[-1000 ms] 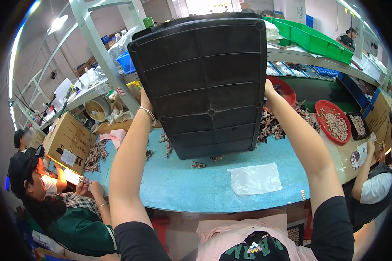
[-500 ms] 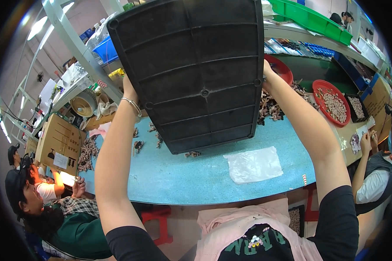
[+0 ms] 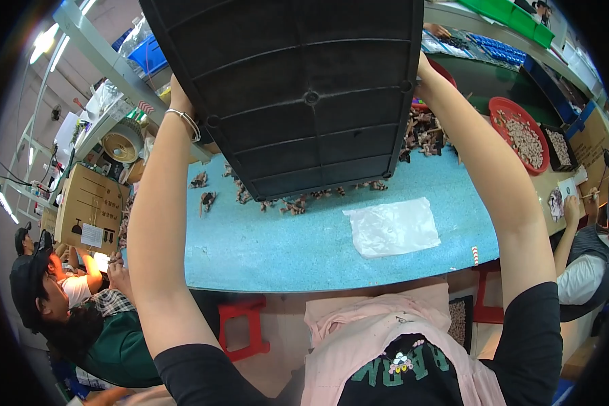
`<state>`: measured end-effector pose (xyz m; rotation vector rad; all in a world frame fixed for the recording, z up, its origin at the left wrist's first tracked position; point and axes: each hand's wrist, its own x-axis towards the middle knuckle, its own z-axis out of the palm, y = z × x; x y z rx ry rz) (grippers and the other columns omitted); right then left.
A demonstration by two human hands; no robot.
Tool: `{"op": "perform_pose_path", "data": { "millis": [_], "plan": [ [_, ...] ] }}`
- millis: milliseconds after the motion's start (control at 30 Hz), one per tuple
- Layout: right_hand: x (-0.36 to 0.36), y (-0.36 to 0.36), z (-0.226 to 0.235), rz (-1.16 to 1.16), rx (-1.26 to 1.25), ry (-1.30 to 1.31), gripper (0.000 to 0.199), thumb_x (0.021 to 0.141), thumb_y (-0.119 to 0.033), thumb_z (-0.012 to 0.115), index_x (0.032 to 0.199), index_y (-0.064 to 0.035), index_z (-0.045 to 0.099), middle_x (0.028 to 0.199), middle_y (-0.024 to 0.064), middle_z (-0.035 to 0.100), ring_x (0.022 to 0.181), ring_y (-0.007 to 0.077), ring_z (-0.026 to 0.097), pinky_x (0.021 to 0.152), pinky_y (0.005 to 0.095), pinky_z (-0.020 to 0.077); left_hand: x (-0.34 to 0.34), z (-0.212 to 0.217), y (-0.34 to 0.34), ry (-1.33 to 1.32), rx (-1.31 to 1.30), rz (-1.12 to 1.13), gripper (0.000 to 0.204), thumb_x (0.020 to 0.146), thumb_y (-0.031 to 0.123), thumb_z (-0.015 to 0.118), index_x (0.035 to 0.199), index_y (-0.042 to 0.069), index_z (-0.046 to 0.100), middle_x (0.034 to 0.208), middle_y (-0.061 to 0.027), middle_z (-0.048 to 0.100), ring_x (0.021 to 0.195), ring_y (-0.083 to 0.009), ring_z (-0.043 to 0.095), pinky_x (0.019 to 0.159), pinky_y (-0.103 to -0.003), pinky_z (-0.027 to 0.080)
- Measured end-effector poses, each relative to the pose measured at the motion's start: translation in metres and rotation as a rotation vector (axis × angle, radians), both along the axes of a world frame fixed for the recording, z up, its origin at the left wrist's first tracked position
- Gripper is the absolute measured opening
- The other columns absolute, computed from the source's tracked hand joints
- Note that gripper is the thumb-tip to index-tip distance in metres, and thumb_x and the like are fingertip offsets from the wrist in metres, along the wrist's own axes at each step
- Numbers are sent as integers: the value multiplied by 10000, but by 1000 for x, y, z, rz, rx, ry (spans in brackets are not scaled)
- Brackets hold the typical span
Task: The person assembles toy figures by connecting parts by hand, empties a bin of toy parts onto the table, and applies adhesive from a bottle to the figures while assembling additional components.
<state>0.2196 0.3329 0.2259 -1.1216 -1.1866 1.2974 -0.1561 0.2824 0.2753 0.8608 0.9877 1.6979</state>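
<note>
A large black plastic tray [image 3: 311,145] is held up and tilted over the table, its ribbed underside facing me. My left hand [image 3: 181,97] grips its left side, and my right hand [image 3: 423,73] grips the right side; the tray hides part of the fingers of both. Below its lower edge, small brown and pinkish pieces [image 3: 293,205] lie scattered on the blue tabletop [image 3: 250,250]. More of them form a heap [image 3: 426,132] by the tray's right side. A clear plastic bag [image 3: 394,229] lies flat in front of the tray.
At the right stand a red basin [image 3: 521,135] and a black tray [image 3: 559,149], both holding small pale pieces. Left of the table are a cardboard box [image 3: 88,203] and a seated person [image 3: 108,338]. Another person [image 3: 578,271] sits at the right. A red stool [image 3: 243,328] is under the table edge.
The tray has shifted up in the view, still in both hands. More small pieces show on the table beneath its lower edge.
</note>
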Motion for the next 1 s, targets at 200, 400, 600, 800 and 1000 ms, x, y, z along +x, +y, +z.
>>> {"op": "perform_pose_path", "data": {
  "millis": [200, 400, 600, 800, 1000],
  "plan": [
    [2, 11, -7, -34, 27, 50, 427, 855, -395, 518, 1167, -107, 570, 1123, 73, 604, 999, 201, 582, 826, 454, 475, 2, 0, -3, 25, 24, -5, 434, 939, 356, 439, 1174, 13, 566, 1132, -151, 616, 983, -277, 608, 854, -379, 523],
    [-11, -28, 19, -87, 51, 53, 409, 857, -393, 561, 1087, -58, 595, 1003, 88, 648, 921, 211, 626, 782, 447, 513, -16, 11, -1, 48, 47, 17, 468, 934, 394, 443, 1175, 12, 568, 1130, -156, 617, 977, -281, 607, 859, -392, 521],
    [27, 38, 9, -96, 160, 44, 501, 930, -450, 453, 1163, -23, 574, 996, 103, 653, 901, 169, 650, 747, 361, 559, -35, 26, 21, 60, 101, -27, 504, 929, 431, 447, 1176, 10, 570, 1129, -162, 617, 972, -285, 607, 864, -405, 520],
    [-14, 14, 40, 23, 80, 170, 293, 886, -305, 468, 962, -84, 645, 822, 55, 644, 703, 166, 613, 619, 351, 526, -75, 32, 17, 85, 153, -60, 539, 925, 469, 452, 1177, 8, 572, 1127, -167, 618, 966, -289, 607, 869, -418, 519],
    [-9, -13, 41, -151, 182, -95, 428, 920, -395, 482, 1095, -30, 621, 902, 103, 676, 778, 180, 677, 692, 398, 568, -68, 5, -8, 183, 222, -152, 546, 923, 477, 453, 1175, 8, 573, 1128, -169, 617, 964, -290, 607, 869, -420, 518]
  ]
}}
